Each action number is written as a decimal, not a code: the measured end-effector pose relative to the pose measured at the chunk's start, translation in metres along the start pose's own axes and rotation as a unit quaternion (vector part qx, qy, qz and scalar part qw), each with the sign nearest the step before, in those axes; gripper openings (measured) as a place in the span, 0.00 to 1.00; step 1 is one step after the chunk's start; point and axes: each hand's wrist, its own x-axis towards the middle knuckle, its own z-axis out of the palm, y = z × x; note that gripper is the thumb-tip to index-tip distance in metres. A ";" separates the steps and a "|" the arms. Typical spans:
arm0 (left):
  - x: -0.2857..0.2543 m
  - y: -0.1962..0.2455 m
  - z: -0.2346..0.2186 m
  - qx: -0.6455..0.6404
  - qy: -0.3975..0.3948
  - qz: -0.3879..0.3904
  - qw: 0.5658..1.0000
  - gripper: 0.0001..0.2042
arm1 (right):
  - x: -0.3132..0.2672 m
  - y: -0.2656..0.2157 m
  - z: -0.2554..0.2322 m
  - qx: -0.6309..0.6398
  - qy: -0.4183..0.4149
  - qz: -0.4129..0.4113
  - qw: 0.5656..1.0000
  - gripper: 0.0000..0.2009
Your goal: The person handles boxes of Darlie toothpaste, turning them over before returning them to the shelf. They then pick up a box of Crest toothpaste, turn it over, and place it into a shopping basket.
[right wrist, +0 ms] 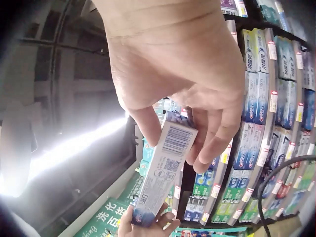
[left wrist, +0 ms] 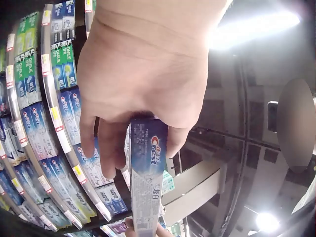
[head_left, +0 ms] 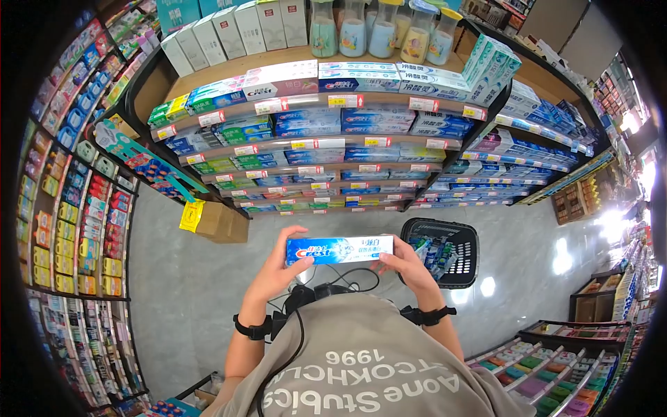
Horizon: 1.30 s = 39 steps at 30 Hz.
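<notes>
A blue and white Crest toothpaste box (head_left: 340, 250) is held level in front of the chest, its printed front up in the head view. My left hand (head_left: 279, 267) grips the blue end, thumb on the near edge and fingers behind. At the white end, my right hand (head_left: 411, 268) pinches the box between thumb and fingers. The left wrist view shows the box (left wrist: 147, 173) running away from the left hand (left wrist: 143, 74). In the right wrist view, a side with a barcode faces the camera, below the right hand (right wrist: 182, 74).
Ahead stands a curved shelf (head_left: 306, 149) stacked with toothpaste boxes. A black basket (head_left: 462, 258) with several packages sits on the floor to the right. A cardboard box (head_left: 221, 224) stands at the shelf's left end. More shelving (head_left: 76, 222) lines the left side.
</notes>
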 end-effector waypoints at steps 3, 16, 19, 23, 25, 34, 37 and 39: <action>-0.002 0.009 0.002 -0.022 0.010 0.007 1.000 0.30 | 0.004 0.006 -0.003 0.015 -0.016 0.011 1.000 0.25; 0.002 0.020 0.010 -0.050 0.039 0.033 0.997 0.30 | 0.001 -0.008 -0.005 0.056 -0.007 -0.042 0.998 0.21; 0.003 0.021 0.010 -0.050 0.030 0.029 0.998 0.30 | 0.000 -0.010 -0.007 0.059 -0.004 -0.061 0.996 0.21; 0.007 0.016 0.011 -0.031 0.012 0.075 0.997 0.33 | -0.001 -0.010 -0.011 0.068 0.009 -0.060 0.996 0.23; 0.007 0.017 0.010 -0.004 -0.002 0.107 0.994 0.36 | -0.001 -0.010 -0.012 0.078 0.009 -0.052 0.996 0.22; 0.004 0.017 0.016 -0.019 0.033 0.087 0.996 0.47 | -0.003 -0.005 -0.014 0.080 -0.003 -0.038 0.996 0.21; 0.001 0.016 0.013 -0.032 0.012 0.084 0.996 0.41 | -0.004 -0.005 -0.014 0.080 -0.006 -0.037 0.996 0.22; 0.000 0.011 0.012 -0.026 0.018 0.106 0.994 0.40 | -0.004 -0.004 -0.014 0.079 -0.007 -0.037 0.996 0.22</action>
